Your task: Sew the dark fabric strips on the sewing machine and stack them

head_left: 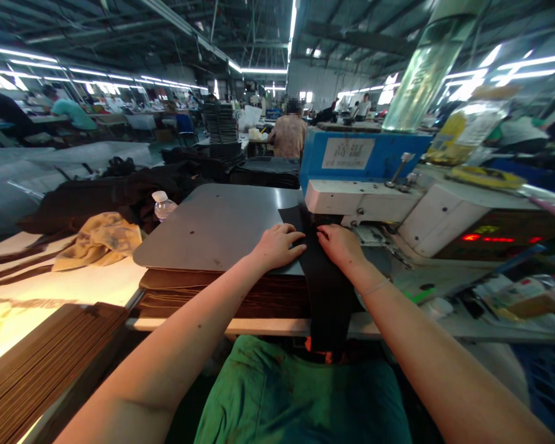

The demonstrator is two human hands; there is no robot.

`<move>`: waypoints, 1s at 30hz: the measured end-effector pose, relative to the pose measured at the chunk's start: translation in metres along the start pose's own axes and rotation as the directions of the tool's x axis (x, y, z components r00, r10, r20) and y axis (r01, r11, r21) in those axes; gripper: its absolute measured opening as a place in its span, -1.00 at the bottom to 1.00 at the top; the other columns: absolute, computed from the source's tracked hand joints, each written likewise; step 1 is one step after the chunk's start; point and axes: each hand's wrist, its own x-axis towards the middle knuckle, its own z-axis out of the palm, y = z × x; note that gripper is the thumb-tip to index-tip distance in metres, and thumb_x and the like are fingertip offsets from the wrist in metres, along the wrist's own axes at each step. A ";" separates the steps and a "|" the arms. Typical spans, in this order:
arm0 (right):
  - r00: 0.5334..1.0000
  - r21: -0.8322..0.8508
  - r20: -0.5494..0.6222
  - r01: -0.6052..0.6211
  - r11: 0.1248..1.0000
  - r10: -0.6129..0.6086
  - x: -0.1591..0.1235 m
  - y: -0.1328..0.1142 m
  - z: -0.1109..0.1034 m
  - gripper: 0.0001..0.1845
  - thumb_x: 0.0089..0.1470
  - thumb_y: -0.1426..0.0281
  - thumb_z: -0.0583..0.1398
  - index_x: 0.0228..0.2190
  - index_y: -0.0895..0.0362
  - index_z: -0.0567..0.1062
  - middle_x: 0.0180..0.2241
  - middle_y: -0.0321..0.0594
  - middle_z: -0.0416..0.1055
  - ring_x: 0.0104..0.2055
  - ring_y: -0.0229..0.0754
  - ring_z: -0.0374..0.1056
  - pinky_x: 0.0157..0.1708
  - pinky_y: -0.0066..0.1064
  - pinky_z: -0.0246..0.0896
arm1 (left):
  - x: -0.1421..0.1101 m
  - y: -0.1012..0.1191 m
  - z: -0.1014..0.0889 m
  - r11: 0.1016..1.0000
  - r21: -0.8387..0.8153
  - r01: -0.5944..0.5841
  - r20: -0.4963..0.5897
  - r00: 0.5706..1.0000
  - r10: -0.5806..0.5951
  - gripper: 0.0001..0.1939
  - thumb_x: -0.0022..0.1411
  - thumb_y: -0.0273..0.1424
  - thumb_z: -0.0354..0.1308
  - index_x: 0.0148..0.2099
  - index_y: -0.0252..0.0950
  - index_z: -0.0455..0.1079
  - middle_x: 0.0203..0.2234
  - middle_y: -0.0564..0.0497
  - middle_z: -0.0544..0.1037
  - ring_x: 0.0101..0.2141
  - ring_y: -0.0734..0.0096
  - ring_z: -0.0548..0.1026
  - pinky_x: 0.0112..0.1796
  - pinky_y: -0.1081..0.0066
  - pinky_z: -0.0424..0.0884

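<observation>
Black flat material (326, 290) lies between the two hands and drapes over the table edge (pale, narrow). The left hand (280, 245), fingers loosely curled, rests at its left edge; the right hand's (340, 245) bent fingertips touch its right side.

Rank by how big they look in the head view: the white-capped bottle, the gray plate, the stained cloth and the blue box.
Largest to smallest:
1. Gray plate
2. Blue box
3. Stained cloth
4. White-capped bottle
</observation>
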 end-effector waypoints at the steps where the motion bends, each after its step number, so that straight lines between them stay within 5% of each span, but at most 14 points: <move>1: 1.000 0.000 0.000 0.003 1.000 -0.003 0.000 0.000 0.000 -0.66 0.14 0.38 -0.01 -0.14 0.16 0.46 -0.17 -0.09 0.44 -0.21 -0.13 0.36 -0.25 -0.41 0.18 | 0.000 0.000 0.000 1.000 0.001 -0.003 -0.005 1.000 0.003 -0.59 0.24 -0.12 -0.10 0.06 -0.12 0.30 -0.03 -0.02 0.33 -0.07 0.23 0.30 -0.07 0.27 0.25; 30: 1.000 0.045 -0.004 0.008 0.999 -0.008 -0.001 -0.001 0.000 -0.67 0.14 0.40 -0.01 -0.14 0.18 0.46 -0.18 -0.08 0.44 -0.19 -0.14 0.36 -0.22 -0.40 0.19 | -0.003 -0.001 0.003 0.999 -0.011 -0.031 -0.034 0.999 0.030 -0.60 0.24 -0.12 -0.11 0.04 -0.10 0.31 -0.04 -0.01 0.34 -0.07 0.24 0.31 -0.08 0.26 0.27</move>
